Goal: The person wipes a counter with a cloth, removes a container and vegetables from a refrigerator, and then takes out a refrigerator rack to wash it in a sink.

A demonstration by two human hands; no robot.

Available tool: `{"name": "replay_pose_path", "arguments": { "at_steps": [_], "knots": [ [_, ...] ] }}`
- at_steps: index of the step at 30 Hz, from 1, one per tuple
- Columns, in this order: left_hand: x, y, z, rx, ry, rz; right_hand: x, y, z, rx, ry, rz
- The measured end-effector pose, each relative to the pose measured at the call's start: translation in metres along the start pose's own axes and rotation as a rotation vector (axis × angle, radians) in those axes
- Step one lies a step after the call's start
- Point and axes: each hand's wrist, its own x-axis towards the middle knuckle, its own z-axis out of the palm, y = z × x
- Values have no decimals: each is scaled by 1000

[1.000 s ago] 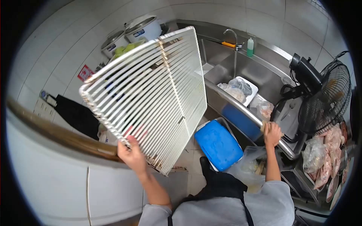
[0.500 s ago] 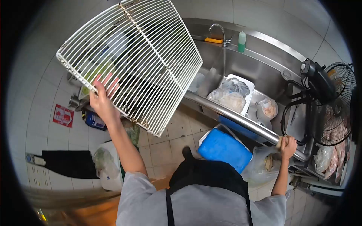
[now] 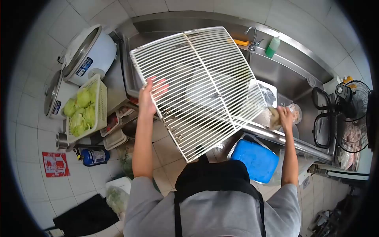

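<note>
A large white wire rack point(image 3: 205, 65) with brownish stains along its bars hangs tilted before me, over the front of the sink. My left hand point(image 3: 149, 98) grips its left edge, fingers showing behind the wires. At the opposite side, my right hand point(image 3: 286, 117) is closed on a beige, wad-like scrubber point(image 3: 274, 117), right by the rack's right corner; its exact kind is not clear. Behind the rack is the steel sink point(image 3: 276, 73), holding a white tray point(image 3: 272, 87) with bagged items, partly hidden by the bars.
A blue-lidded container point(image 3: 254, 160) stands below the sink's front rim. Left are a basket of lettuce point(image 3: 102, 103), a rice cooker point(image 3: 103, 53) and a blue canister point(image 3: 94, 157). A black fan point(image 3: 347, 104) stands right. Near the faucet point(image 3: 253, 39) is a green bottle point(image 3: 272, 47).
The rack has moved down and right, from the left side to in front of the sink. My right hand has left the sink rim and come up to the rack's right corner. The view has shifted left.
</note>
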Motion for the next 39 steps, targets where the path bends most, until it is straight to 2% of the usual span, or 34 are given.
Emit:
{"name": "replay_pose_path", "arguments": {
  "at_steps": [1,2,4,7,8,13,17,19,20,25,26,27,29,31,33,35,37,39],
  "knots": [
    [16,-7,-5,-16,-28,-61,3,-9,15,107,-68,18],
    [32,-14,-10,-21,-45,-107,3,-18,25,102,-50,22],
    [65,-28,-16,18,-79,-210,9,-33,35,-55,-112,-6],
    [108,-54,-26,39,-121,-335,21,-30,40,-114,-40,-28],
    [121,-64,-28,20,-132,-367,29,-18,43,-15,-20,-12],
    [168,-89,-22,22,-171,-385,67,-14,43,-93,45,0],
    [207,-89,-16,87,-257,-457,126,-29,57,-236,-14,5],
    [226,-93,-23,153,-266,-489,162,-59,80,-494,89,-34],
    [233,-99,-28,159,-256,-477,183,-69,95,-588,48,-61],
    [251,-114,-34,167,-258,-611,292,-109,212,-778,-183,-497],
    [253,-121,-39,170,-280,-590,304,-125,234,-906,-248,-487],
    [253,-122,-40,159,-235,-579,317,-125,257,-891,-279,-523],
    [254,-124,-40,146,-284,-612,346,-116,293,-1083,-317,-441],
    [253,-123,-41,155,-255,-610,373,-106,315,-1140,-483,-276],
    [260,-123,-44,163,-251,-618,380,-105,325,-1189,-476,-352],
    [261,-125,-50,131,-334,-606,370,-126,335,-1186,-512,-441],
    [262,-120,-47,94,-274,-634,369,-146,362,-1182,-517,-524],
    [268,-117,-47,89,-264,-638,374,-157,404,-1070,-385,-675]
  ]
}}
